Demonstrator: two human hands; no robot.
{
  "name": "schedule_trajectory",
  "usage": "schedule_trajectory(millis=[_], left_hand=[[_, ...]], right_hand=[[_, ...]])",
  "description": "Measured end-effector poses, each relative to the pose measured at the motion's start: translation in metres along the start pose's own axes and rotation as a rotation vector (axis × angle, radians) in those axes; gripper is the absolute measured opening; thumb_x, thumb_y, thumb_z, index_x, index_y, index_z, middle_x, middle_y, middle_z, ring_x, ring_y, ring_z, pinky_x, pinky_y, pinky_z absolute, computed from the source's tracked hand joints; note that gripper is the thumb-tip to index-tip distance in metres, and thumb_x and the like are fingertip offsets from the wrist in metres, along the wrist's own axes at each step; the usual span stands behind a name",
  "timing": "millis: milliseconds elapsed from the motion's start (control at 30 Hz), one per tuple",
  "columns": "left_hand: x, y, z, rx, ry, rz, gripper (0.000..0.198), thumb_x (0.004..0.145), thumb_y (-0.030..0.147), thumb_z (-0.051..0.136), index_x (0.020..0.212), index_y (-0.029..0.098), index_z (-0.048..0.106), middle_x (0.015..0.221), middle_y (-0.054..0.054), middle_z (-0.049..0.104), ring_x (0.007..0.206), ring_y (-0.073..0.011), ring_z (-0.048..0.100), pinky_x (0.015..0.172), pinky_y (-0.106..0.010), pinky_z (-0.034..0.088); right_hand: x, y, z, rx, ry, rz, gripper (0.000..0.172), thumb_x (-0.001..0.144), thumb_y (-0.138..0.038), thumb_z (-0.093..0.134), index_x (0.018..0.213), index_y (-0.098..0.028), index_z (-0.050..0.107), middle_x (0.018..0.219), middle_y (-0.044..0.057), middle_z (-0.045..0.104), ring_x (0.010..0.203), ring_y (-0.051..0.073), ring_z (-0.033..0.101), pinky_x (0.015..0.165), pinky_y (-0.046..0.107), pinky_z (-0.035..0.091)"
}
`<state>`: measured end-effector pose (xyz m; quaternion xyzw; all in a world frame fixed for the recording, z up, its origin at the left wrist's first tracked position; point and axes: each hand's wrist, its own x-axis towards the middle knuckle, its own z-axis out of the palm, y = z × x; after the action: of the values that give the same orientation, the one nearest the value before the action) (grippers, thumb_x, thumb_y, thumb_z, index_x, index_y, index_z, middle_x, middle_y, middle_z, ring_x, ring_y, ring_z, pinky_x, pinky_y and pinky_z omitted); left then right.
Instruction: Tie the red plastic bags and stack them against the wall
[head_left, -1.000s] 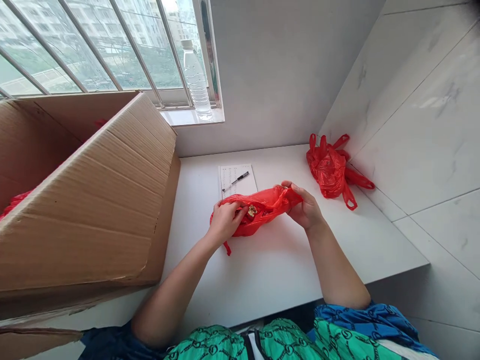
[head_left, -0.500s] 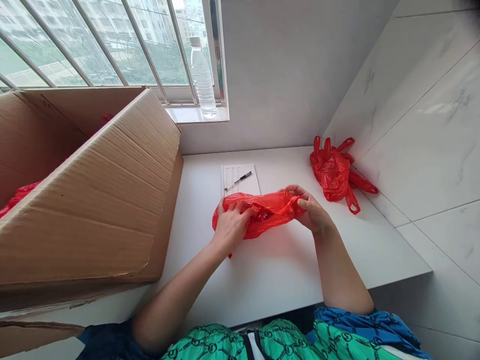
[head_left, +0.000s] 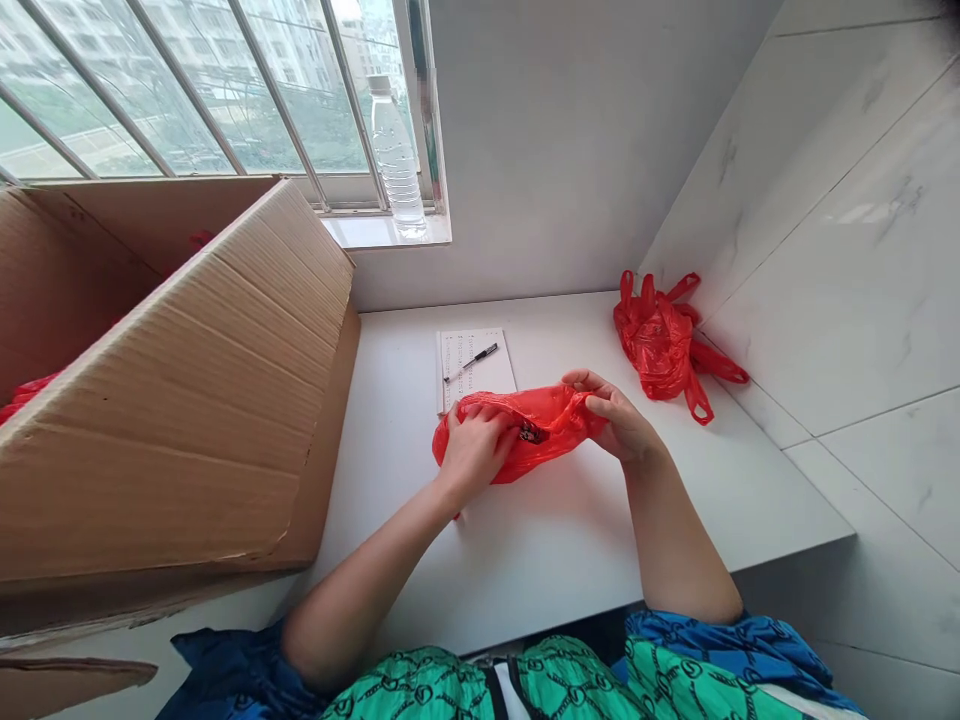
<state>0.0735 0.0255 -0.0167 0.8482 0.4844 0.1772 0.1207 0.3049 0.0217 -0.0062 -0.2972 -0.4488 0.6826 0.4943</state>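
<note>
Between my hands is a red plastic bag [head_left: 546, 412], stretched sideways above the white table [head_left: 555, 560]. Its mouth gapes upward, and a small dark patterned item [head_left: 531, 433] shows inside; I cannot make out what it is. My left hand [head_left: 478, 450] is closed on the bag's left part, with the fingers reaching over its rim into the opening. At the other end, my right hand [head_left: 616, 418] grips the bag's edge between thumb and fingers. Just beyond the bag lies a notebook [head_left: 487, 380] with writing on it, and a black pen [head_left: 472, 362] rests across the page.
A large open cardboard box [head_left: 187, 430] with red bags in it stands at my left. More red plastic bags [head_left: 660, 340] lie bunched near the tiled wall on the right. A clear water bottle [head_left: 397, 165] stands on the sill by the barred window.
My left hand has shifted slightly right and reaches further into the bag's mouth. More of the dark item inside shows now. The whole view has moved a little.
</note>
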Motion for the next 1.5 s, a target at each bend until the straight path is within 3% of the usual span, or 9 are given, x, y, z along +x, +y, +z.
schedule_trajectory(millis=[133, 267, 500, 633, 833, 1000, 1200, 1400, 1500], left_hand=[[0.001, -0.008, -0.011, -0.021, -0.012, -0.064, 0.037, 0.1, 0.032, 0.035, 0.084, 0.022, 0.066, 0.088, -0.002, 0.07, 0.085, -0.0198, 0.062, 0.112, -0.053, 0.026], [-0.002, -0.019, -0.02, 0.143, -0.031, -0.068, 0.036, 0.1, 0.034, 0.036, 0.082, 0.021, 0.065, 0.076, -0.002, 0.069, 0.079, -0.0208, 0.064, 0.115, -0.059, 0.015], [-0.026, -0.029, -0.036, 0.301, -0.103, 0.086, 0.022, 0.088, 0.017, 0.05, 0.082, 0.027, 0.068, 0.089, 0.001, 0.067, 0.079, -0.0192, 0.063, 0.117, -0.061, 0.001], [-0.038, -0.027, -0.033, 0.365, -0.154, 0.073, 0.012, 0.081, 0.021, 0.059, 0.091, 0.025, 0.066, 0.094, -0.003, 0.066, 0.08, -0.0221, 0.062, 0.115, -0.065, 0.002], [-0.042, -0.03, -0.033, 0.337, -0.124, 0.063, 0.043, 0.078, 0.022, 0.066, 0.119, 0.025, 0.057, 0.104, -0.007, 0.067, 0.089, -0.0273, 0.064, 0.114, -0.064, 0.005], [-0.037, -0.031, -0.037, 0.336, -0.128, 0.023, 0.015, 0.09, 0.027, 0.057, 0.101, 0.026, 0.066, 0.099, -0.005, 0.068, 0.087, -0.0253, 0.064, 0.114, -0.059, 0.016], [-0.039, -0.032, -0.031, 0.359, -0.14, 0.024, 0.042, 0.081, 0.021, 0.067, 0.122, 0.026, 0.059, 0.12, -0.011, 0.062, 0.102, -0.03, 0.062, 0.113, -0.059, 0.02], [-0.039, -0.029, -0.024, 0.347, -0.142, 0.038, 0.023, 0.084, 0.031, 0.066, 0.106, 0.026, 0.065, 0.106, -0.007, 0.063, 0.088, -0.024, 0.064, 0.115, -0.059, 0.015], [-0.038, -0.03, -0.017, 0.348, -0.113, 0.042, 0.023, 0.085, 0.034, 0.066, 0.105, 0.024, 0.066, 0.104, -0.007, 0.063, 0.083, -0.023, 0.065, 0.115, -0.06, 0.017]], right_hand=[[0.0, -0.001, -0.001, -0.006, 0.043, -0.011, 0.036, 0.075, -0.04, 0.077, 0.107, -0.029, 0.064, 0.1, 0.003, 0.068, 0.08, 0.018, 0.065, 0.069, 0.031, 0.055], [0.0, -0.002, 0.001, -0.005, 0.024, -0.019, 0.034, 0.076, -0.039, 0.077, 0.106, -0.029, 0.065, 0.1, 0.003, 0.067, 0.081, 0.017, 0.064, 0.069, 0.029, 0.054], [0.0, -0.002, 0.003, -0.035, -0.017, -0.004, 0.035, 0.075, -0.037, 0.078, 0.107, -0.028, 0.066, 0.104, 0.004, 0.066, 0.086, 0.018, 0.064, 0.074, 0.031, 0.054], [-0.001, -0.003, 0.005, -0.052, -0.106, 0.03, 0.04, 0.073, -0.034, 0.08, 0.109, -0.028, 0.065, 0.109, 0.005, 0.065, 0.09, 0.02, 0.065, 0.076, 0.034, 0.055], [-0.003, -0.005, 0.007, -0.067, -0.188, 0.017, 0.035, 0.075, -0.033, 0.078, 0.107, -0.027, 0.065, 0.118, 0.006, 0.064, 0.095, 0.021, 0.065, 0.078, 0.035, 0.055], [-0.004, -0.005, 0.008, -0.086, -0.186, 0.031, 0.038, 0.076, -0.035, 0.078, 0.11, -0.027, 0.064, 0.118, 0.007, 0.064, 0.094, 0.021, 0.065, 0.079, 0.035, 0.055], [-0.002, -0.002, 0.008, -0.079, -0.228, 0.025, 0.038, 0.077, -0.035, 0.077, 0.111, -0.027, 0.063, 0.114, 0.006, 0.063, 0.093, 0.02, 0.065, 0.082, 0.036, 0.054], [-0.001, -0.002, 0.006, -0.062, -0.254, 0.023, 0.039, 0.077, -0.031, 0.077, 0.113, -0.026, 0.062, 0.113, 0.006, 0.062, 0.092, 0.019, 0.064, 0.08, 0.033, 0.054], [-0.002, -0.002, 0.006, -0.05, -0.254, 0.032, 0.041, 0.078, -0.027, 0.077, 0.116, -0.026, 0.061, 0.113, 0.005, 0.06, 0.091, 0.017, 0.064, 0.078, 0.031, 0.054]])
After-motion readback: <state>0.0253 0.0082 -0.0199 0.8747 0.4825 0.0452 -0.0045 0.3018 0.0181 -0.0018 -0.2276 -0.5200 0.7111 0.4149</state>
